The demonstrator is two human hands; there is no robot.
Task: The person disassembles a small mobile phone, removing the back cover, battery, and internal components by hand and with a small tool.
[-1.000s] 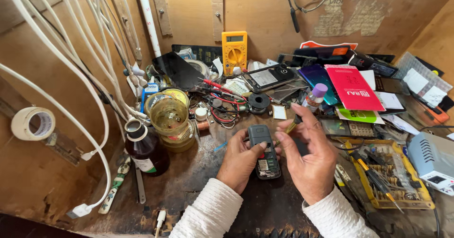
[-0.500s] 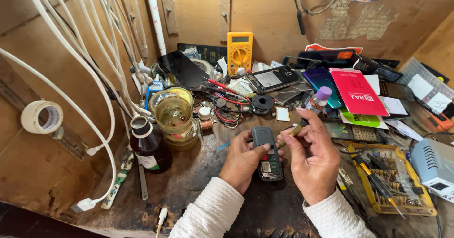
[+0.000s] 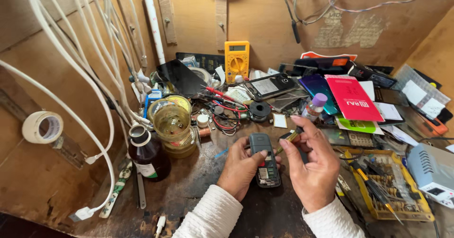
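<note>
From the head camera, the left hand (image 3: 242, 171) is wrapped around a small open phone (image 3: 265, 160), pressing it flat on the desk (image 3: 198, 190) so it keeps steady. The right hand (image 3: 312, 164) pinches a thin tool (image 3: 289, 139) just above it.

The right hand (image 3: 312, 169) is lifting its small yellow-tipped tool (image 3: 288, 141) higher above the open grey phone (image 3: 265, 164), while the left hand's (image 3: 243, 169) thumb is pressing further across the phone.
</note>
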